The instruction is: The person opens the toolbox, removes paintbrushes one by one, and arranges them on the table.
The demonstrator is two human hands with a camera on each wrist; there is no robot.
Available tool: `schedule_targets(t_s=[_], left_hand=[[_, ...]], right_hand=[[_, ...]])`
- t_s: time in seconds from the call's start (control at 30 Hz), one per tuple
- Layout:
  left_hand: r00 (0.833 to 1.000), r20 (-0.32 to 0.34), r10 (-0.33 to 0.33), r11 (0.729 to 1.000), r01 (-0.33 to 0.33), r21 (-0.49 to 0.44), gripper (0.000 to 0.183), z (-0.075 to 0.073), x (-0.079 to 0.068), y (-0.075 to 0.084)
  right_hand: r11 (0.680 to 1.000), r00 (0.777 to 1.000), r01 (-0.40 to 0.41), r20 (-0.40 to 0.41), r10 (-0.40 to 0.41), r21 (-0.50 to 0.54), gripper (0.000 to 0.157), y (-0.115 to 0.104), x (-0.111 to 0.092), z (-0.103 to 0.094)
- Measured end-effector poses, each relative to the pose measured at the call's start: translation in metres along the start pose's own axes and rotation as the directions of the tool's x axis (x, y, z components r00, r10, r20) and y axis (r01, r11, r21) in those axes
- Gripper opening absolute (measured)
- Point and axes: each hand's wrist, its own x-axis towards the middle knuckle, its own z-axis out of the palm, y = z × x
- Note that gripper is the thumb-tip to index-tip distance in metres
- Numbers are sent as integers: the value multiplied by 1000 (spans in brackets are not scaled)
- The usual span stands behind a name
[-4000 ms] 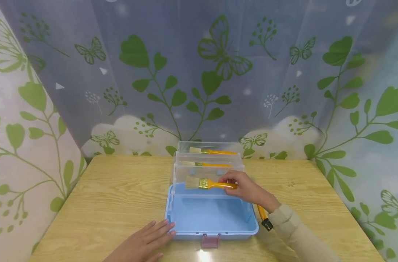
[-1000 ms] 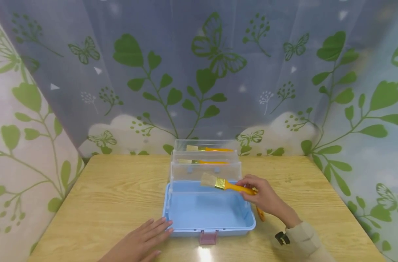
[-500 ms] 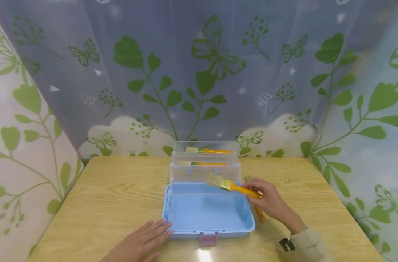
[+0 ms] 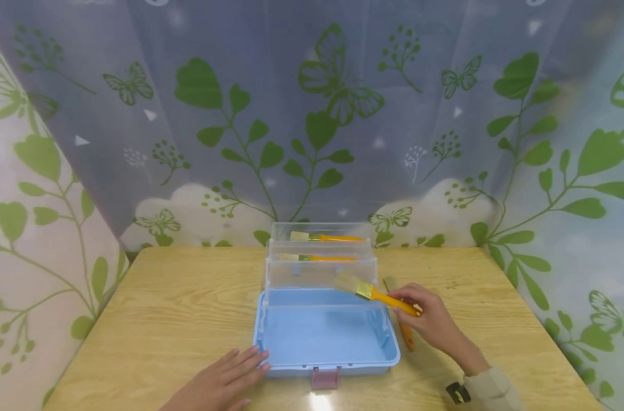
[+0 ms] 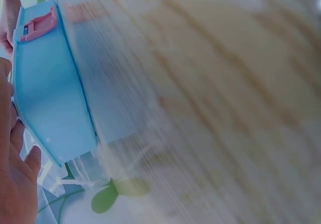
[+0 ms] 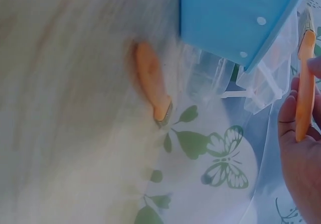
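My right hand [image 4: 435,319] holds a flat paintbrush [image 4: 381,294] by its orange handle. The pale bristles point left, above the box's right half. In the right wrist view, that paintbrush [image 6: 305,83] lies between thumb and fingers. My left hand [image 4: 219,379] rests with straight fingers at the front left corner of the open light-blue box [image 4: 312,339]. Clear stepped trays [image 4: 291,279] stand raised at the back of the box. One paintbrush [image 4: 337,238] lies in the top tray and another paintbrush [image 4: 335,258] lies in the tray below.
Another orange-handled paintbrush [image 4: 406,335] lies on the wooden table [image 4: 189,297] against the box's right side, partly behind my right hand. A pink latch [image 4: 325,378] hangs at the box's front. A leaf-and-butterfly patterned curtain [image 4: 271,114] stands behind the table.
My right hand has moved right with the paintbrush, from over the box's middle to its right edge, and the brush now slants. The left hand has stayed in place.
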Motion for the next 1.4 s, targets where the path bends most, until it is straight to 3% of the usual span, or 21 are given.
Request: schedule_targets(t_s=[0.13, 0.43, 1.07, 1.23, 1.4], left_hand=[[1000, -1, 0, 1000, 0, 6, 65, 0, 0, 0], [1000, 8, -19, 1000, 19, -4, 64, -1, 1, 0], [1000, 7, -25, 999, 25, -26, 62, -4, 1, 3], [1000, 10, -24, 1000, 24, -17, 61, -4, 1, 3], [999, 15, -31, 999, 31, -26, 62, -5, 1, 4]], right_hand=[[1000, 999, 13, -32, -13, -23, 32, -7, -4, -2], [999, 998, 33, -61, -32, 17, 34, 12, -13, -6], [1000, 985, -11, -175, 12, 8, 33, 18, -31, -14], [997, 977, -68, -206, 58, -43, 32, 19, -36, -15], [981, 952, -147, -288, 105, -128, 25, 21, -37, -16]])
